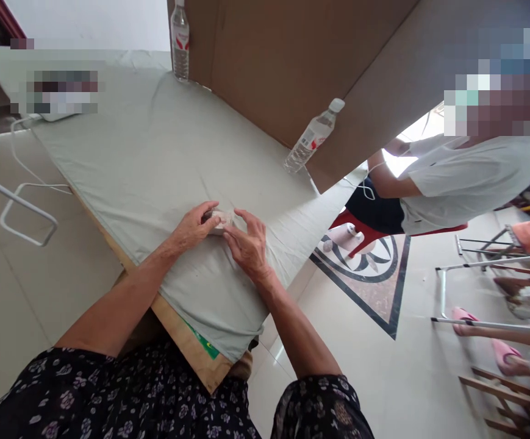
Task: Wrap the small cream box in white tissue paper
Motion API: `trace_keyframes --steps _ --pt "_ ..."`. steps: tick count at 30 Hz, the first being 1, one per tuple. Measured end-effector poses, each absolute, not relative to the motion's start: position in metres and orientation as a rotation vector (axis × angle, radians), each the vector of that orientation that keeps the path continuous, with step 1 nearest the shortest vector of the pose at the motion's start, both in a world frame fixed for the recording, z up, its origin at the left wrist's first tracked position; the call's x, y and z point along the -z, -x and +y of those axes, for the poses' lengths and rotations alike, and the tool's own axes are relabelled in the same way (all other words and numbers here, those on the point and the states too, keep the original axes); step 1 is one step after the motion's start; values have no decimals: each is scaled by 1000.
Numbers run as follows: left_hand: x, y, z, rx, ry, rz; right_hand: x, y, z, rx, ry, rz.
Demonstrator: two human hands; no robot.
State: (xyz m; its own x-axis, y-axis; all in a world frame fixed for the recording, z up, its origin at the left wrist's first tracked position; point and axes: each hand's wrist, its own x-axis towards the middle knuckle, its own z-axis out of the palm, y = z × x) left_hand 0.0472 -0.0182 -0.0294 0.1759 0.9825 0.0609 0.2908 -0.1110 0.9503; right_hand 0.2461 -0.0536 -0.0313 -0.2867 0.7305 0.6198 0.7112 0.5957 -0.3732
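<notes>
Both hands meet over the grey-green cloth [122, 134] that covers the table. Between them lies a small, pale, block-like object [220, 230], partly covered by the fingers; its exact kind cannot be made out. My left hand [196, 225] grips its left end, with the thumb laid across the top. From the right, my right hand [250, 245] has its thumb and forefinger bent round the other end. Something whitish and shiny shows on top near the fingertips, too small to name.
A tall brown cardboard panel [269, 73] stands across the table, with one water bottle [181, 46] at its left edge and another water bottle [313, 139] leaning nearer. A person in a white shirt [479, 177] sits at right. Metal-framed stools [443, 292] stand beyond.
</notes>
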Motion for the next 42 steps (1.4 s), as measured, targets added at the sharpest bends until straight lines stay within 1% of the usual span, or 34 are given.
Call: trace_keyframes --steps 4,6,11,13,15,19,24,29,34,42 --pt "30 -48 -17 -1013 -1530 1239 19 -255 -55 -230 1126 -1747" --pt "27 -47 -17 -1026 -1491 1252 14 -261 -49 -363 1144 -1701" --pt "18 -40 -18 -1043 -1461 1297 18 -272 -19 -759 1209 -1845" --pt "18 -37 -19 -1021 -1520 1267 25 -272 -9 -848 1214 -1936" --pt "21 -35 -20 -969 -1603 1244 33 -269 -2 -846 1195 -2020" --pt "25 -39 -21 -897 -1707 1313 45 -258 -3 -720 1151 -2092" --pt "23 -42 -23 -991 -1769 1318 45 -250 -14 -575 1233 -2029" --pt "23 -41 -24 -862 -1846 1381 45 -250 -12 -614 1248 -2107" --pt "24 -37 -25 -926 -1704 1325 45 -259 -16 -625 1143 -1991" --pt "21 -39 -27 -940 -1637 1343 40 -260 -24 -567 1176 -1919"
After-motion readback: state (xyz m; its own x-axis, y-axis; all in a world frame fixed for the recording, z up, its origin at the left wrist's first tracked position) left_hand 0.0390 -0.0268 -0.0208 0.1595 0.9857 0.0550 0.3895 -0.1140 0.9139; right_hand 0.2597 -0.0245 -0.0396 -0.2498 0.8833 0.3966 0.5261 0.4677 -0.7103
